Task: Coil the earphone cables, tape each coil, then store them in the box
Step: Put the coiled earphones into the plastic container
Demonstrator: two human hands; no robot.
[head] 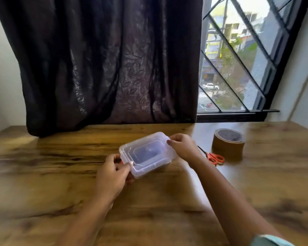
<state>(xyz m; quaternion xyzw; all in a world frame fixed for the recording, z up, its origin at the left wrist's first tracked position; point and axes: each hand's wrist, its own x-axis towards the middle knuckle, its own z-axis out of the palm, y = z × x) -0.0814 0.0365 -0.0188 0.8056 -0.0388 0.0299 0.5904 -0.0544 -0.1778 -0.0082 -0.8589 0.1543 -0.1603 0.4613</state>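
Wooden table (pixel 43 183), dark curtain (pixel 105 59) behind; left grip (pixel 112 173), right grip (pixel 183 148) both holding clear box (pixel 148 153).

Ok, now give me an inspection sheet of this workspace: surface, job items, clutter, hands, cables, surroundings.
Surface: wooden table, glossy, window light reflected at right.
Job's things: clear box, closed, held between both hands; tape roll and scissors lie to its right, apart from it.
Clutter: nothing seen.
Hands: left hand grips the box's near left corner; right hand pinches its far right corner.
Cables: nothing seen loose; a dark shape shows through the box top, unclear.
Surroundings: dark curtain behind the table, barred window at right.
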